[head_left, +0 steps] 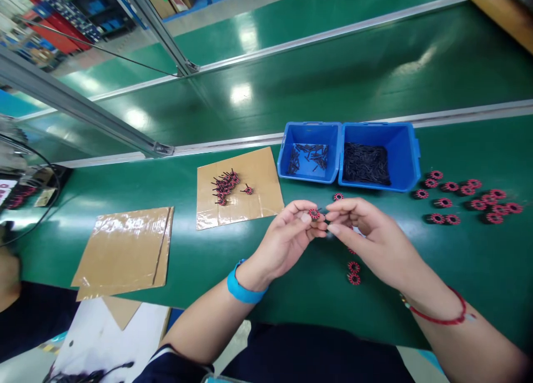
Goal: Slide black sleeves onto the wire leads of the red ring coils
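Note:
My left hand (287,233), with a blue band on the wrist, pinches a small red-and-black motor stator (313,213) between thumb and fingers. Close beside it on the right is my right hand (362,225), its fingers curled and their tips near the stator's edge. Something thin and dark shows by those fingertips, too small to name. Just behind the hands lies a loose stator (338,196) on the green table, and in front of my right hand sit two more stators (353,273). Part of another is hidden under that hand.
Behind stand two blue bins, the left bin (308,175) with fewer short black tubes, the right bin (410,166) with a thick heap. Several stators (491,202) lie at right. Stators with black leads (225,186) rest on cardboard (208,219). Another person's arm (37,311) is far left.

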### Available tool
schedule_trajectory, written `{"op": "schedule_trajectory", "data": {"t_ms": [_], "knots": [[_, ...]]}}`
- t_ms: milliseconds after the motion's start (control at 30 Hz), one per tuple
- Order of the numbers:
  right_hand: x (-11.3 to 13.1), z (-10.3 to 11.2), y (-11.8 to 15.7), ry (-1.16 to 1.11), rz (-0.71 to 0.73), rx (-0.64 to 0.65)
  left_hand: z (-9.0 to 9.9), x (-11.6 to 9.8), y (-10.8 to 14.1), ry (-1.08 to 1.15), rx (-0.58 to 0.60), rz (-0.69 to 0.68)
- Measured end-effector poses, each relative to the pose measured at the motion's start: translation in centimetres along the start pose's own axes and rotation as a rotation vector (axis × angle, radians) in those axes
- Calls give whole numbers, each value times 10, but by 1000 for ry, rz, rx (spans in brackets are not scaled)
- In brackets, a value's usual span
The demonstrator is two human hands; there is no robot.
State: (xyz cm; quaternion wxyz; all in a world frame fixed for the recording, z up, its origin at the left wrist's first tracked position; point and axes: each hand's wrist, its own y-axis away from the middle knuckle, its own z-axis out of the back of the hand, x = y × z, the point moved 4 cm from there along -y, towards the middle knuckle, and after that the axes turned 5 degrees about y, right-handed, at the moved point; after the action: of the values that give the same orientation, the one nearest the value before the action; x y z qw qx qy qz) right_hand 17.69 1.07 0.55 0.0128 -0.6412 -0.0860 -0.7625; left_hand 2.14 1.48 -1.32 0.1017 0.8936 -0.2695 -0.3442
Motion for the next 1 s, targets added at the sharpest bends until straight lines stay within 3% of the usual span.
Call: {"op": "schedule_trajectory", "data": {"t_ms": [133, 233, 333, 400, 467, 667, 867, 1000], "knots": [[7, -4, 2, 216, 81, -9, 0, 2, 0, -42, 13, -23], [16, 0, 5, 428, 199, -27, 2, 0, 0, -191, -29, -100], [23, 10, 9, 513, 278, -133, 5, -4, -1, -356, -99, -207], [23, 18, 10, 508, 267, -235, 6, -4, -1, -375, -110, -211], [19, 22, 9, 470, 210, -258, 6, -3, -1, -355, -92, -160], [6, 9, 0, 351, 46, -46, 3, -3, 2, -420, -58, -155], [14, 6, 1, 397, 121, -22, -3, -5, 4, -480, -28, -180], [18, 14, 6, 341, 216, -102, -1, -6, 3, -485, -38, -197]]}}
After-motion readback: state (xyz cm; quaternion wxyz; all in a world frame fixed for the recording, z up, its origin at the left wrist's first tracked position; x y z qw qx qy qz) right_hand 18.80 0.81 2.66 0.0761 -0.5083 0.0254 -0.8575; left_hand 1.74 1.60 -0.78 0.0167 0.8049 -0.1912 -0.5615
